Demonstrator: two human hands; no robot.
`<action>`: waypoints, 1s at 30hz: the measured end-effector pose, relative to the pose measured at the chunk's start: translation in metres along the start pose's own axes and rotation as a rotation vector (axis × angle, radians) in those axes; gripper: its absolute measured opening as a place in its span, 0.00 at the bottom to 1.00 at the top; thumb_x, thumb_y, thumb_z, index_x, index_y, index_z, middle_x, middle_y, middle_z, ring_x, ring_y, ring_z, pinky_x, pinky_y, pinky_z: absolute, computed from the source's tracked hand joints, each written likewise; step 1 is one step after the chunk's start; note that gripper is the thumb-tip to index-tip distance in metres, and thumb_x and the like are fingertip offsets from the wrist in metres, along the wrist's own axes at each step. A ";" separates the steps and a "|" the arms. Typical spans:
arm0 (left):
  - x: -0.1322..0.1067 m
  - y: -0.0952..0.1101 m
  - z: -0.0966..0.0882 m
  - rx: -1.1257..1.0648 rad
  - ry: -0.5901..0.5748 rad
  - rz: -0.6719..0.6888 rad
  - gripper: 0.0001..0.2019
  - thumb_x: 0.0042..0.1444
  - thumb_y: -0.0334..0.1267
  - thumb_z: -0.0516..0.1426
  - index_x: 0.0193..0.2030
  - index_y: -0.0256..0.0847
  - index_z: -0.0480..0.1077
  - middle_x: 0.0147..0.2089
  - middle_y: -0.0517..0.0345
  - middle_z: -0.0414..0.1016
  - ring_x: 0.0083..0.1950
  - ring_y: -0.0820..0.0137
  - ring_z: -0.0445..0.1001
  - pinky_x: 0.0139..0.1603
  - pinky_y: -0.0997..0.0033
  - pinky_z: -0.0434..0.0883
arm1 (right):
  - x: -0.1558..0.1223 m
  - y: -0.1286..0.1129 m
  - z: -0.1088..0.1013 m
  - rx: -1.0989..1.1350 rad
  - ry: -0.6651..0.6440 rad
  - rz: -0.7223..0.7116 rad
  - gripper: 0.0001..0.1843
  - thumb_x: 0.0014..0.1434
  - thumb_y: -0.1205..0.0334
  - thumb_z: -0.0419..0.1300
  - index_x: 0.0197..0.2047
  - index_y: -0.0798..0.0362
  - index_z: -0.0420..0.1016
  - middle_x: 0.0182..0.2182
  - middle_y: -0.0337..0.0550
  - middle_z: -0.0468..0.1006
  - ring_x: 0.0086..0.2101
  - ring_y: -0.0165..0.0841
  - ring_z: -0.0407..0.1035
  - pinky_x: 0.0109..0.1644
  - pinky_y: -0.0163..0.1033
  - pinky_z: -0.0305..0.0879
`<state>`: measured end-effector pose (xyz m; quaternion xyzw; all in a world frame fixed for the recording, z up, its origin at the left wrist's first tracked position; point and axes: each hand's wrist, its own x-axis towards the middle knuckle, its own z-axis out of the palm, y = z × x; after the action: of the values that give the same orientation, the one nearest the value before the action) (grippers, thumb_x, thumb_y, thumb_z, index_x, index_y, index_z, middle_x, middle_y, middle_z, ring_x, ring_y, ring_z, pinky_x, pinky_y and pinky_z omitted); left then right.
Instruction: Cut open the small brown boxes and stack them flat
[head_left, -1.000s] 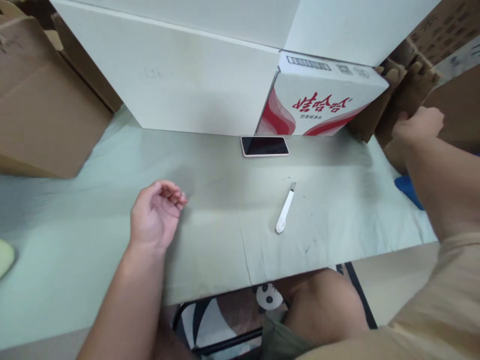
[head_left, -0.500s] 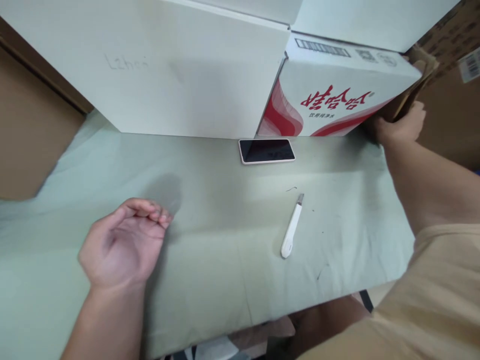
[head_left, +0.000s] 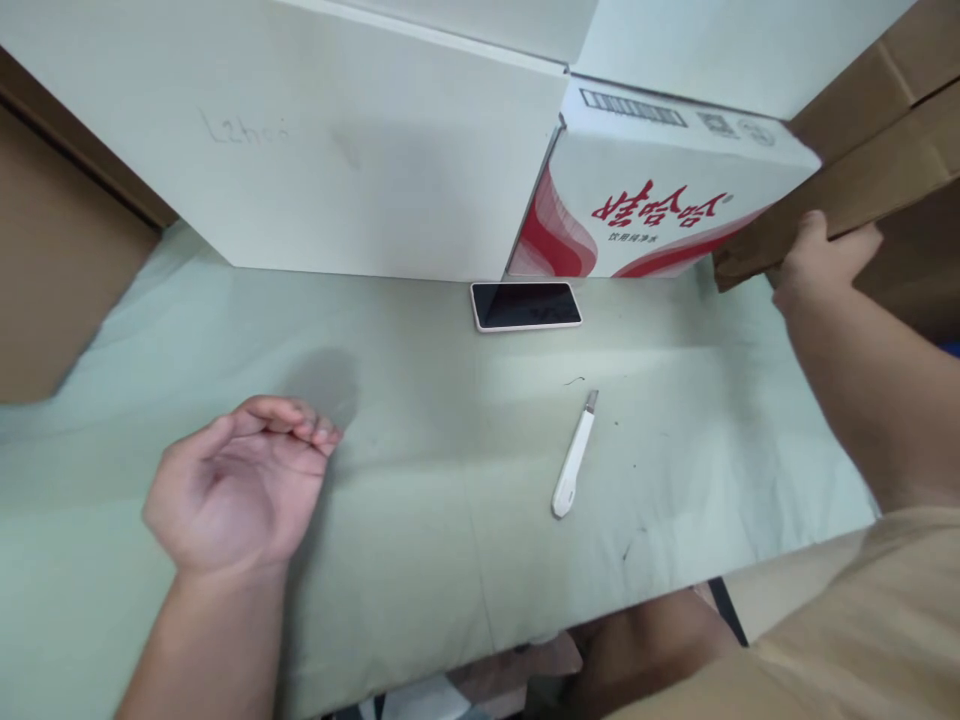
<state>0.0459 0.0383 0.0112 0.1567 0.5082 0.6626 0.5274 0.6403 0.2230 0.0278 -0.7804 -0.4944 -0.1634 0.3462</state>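
My left hand rests palm up on the pale green cloth at the left, fingers loosely curled and nothing in it. At the far right, my right hand grips the lower edge of a brown piece of cardboard, beside the red and white carton. How far the cardboard reaches behind the carton and past the right edge is hidden. Between my hands lie a white utility knife, its blade end pointing away from me, and a smartphone with a dark screen.
A large white box stands along the back, next to the carton. Brown cardboard stands at the left edge. The green cloth covers the surface up to its front edge, where my legs show below. Small dark scraps lie near the knife.
My right hand has moved slightly down and to the right, and more of the brown cardboard now shows beside the carton. My left hand keeps its pose. The view has shifted slightly.
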 end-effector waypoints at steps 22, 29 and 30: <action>0.001 0.003 -0.004 -0.056 -0.053 0.020 0.11 0.38 0.46 0.61 0.19 0.39 0.75 0.24 0.55 0.66 0.28 0.69 0.64 0.27 0.68 0.67 | -0.065 -0.028 -0.030 0.127 -0.182 0.368 0.31 0.52 0.76 0.68 0.59 0.56 0.69 0.56 0.62 0.77 0.52 0.39 0.75 0.57 0.44 0.68; 0.002 0.008 -0.008 -0.095 -0.031 0.027 0.11 0.38 0.45 0.59 0.19 0.38 0.74 0.24 0.55 0.65 0.28 0.70 0.64 0.27 0.69 0.67 | -0.111 -0.029 -0.080 0.277 -0.204 0.428 0.29 0.47 0.73 0.63 0.53 0.51 0.64 0.59 0.69 0.74 0.55 0.47 0.76 0.56 0.55 0.71; 0.002 0.010 -0.009 -0.097 -0.026 0.034 0.11 0.38 0.45 0.59 0.19 0.37 0.73 0.24 0.55 0.65 0.28 0.70 0.64 0.27 0.69 0.67 | -0.125 -0.031 -0.092 0.313 -0.200 0.418 0.27 0.47 0.71 0.61 0.51 0.50 0.63 0.60 0.67 0.75 0.56 0.47 0.76 0.58 0.56 0.71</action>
<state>0.0329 0.0362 0.0149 0.1482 0.4658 0.6931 0.5298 0.5635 0.0845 0.0294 -0.8148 -0.3736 0.0678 0.4380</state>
